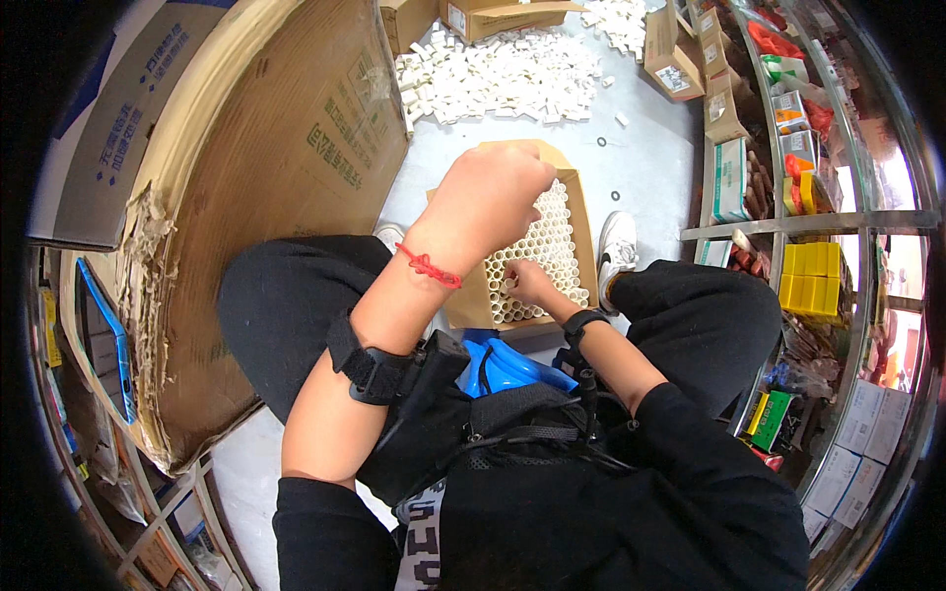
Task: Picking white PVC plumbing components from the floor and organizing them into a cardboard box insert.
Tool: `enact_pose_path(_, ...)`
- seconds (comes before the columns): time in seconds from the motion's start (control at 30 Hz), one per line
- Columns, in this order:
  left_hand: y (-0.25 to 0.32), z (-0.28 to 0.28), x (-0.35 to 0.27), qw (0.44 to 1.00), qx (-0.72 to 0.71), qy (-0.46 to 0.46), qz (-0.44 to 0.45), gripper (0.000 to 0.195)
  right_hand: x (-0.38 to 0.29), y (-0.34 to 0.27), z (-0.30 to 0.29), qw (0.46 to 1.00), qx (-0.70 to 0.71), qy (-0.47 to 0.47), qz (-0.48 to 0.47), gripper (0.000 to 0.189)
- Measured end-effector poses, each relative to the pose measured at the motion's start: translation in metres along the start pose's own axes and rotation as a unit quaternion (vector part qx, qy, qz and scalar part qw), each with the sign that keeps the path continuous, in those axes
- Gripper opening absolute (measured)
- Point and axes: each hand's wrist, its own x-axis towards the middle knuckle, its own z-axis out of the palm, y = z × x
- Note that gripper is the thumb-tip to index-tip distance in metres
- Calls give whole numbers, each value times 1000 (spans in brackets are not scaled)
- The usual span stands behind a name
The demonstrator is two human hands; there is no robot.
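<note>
Between my feet stands an open cardboard box (585,244), filled with short white plastic tubes (550,247) that stand on end in close rows. My left hand (491,188), with a red cord bracelet (429,270) at the wrist, is raised over the far left part of the box and covers some of it. Its fingers curl down on the far side, so whatever they may hold is hidden. Lower down, my right hand (528,282) is at the near part of the box. Thumb and finger pinch a white tube (510,284) among the standing ones.
A heap of loose white tubes (502,77) lies on the floor ahead, beside open cartons (510,18). A large worn carton (281,140) stands close on my left. Metal shelving (783,225) with boxed goods lines the right. Two small dark rings (615,196) lie on the floor.
</note>
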Motion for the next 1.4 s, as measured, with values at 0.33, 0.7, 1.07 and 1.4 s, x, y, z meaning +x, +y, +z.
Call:
enact_pose_path(0.33,0,1,1,999,26,-21,-3,19,3,1,5,995,-14,-96,-2,18)
enact_pose_path(0.7,2,5,2,998,39,-55,-15,18,0,2,1,990,-15,-140,19,22)
enact_pose_path(1.07,1,6,4,996,40,-77,-17,19,-3,-9,-6,980,-78,-177,43,24)
enact_pose_path(1.4,2,5,4,995,40,-84,-25,20,-1,0,-1,988,-29,-150,28,23)
